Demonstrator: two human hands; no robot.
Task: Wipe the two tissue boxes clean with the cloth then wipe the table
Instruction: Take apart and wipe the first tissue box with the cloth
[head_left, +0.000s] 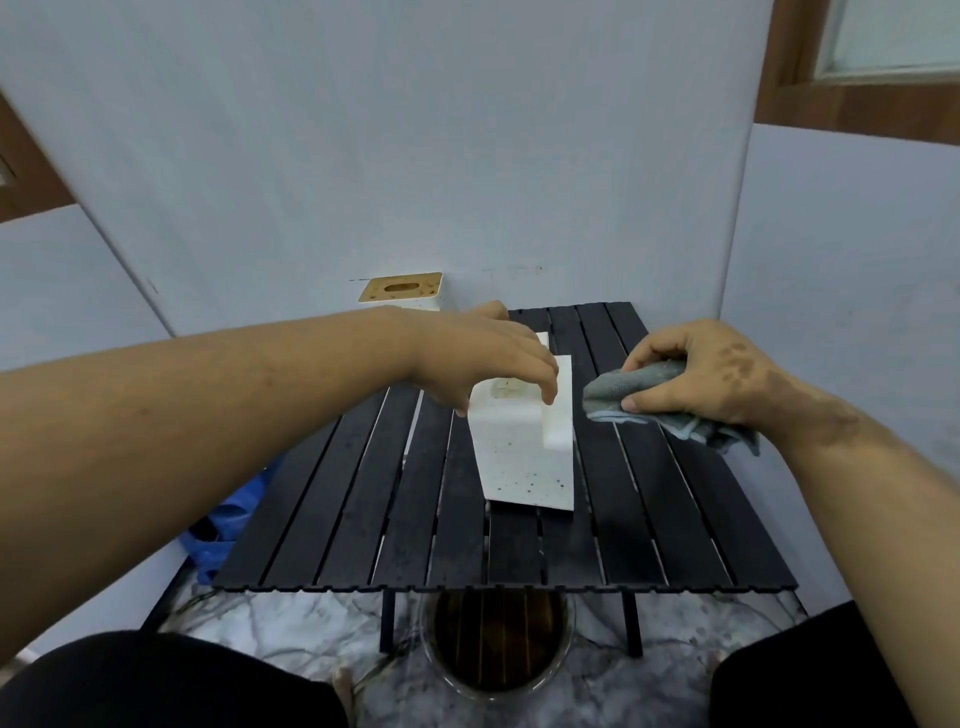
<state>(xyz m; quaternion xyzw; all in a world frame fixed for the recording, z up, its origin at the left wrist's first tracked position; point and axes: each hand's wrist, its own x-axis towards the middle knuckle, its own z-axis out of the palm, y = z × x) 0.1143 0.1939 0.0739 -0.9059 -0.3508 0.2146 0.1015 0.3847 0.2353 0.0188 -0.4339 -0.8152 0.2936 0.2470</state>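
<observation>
A white tissue box (524, 457) with dark specks on its side stands in the middle of the black slatted table (363, 519). My left hand (483, 358) rests on its top, fingers curled over the upper edge. My right hand (701, 379) grips a bunched grey cloth (623, 395) just right of the box, slightly above the slats. A second tissue box (402, 291) with a tan wooden lid and an oval slot stands at the table's far left corner, against the wall; my left arm hides its lower part.
Pale wall panels close in the table at the back and both sides. A blue bag (223, 525) lies on the floor left of the table. A round glass vessel (496, 644) with dark contents stands under the near edge, between my knees.
</observation>
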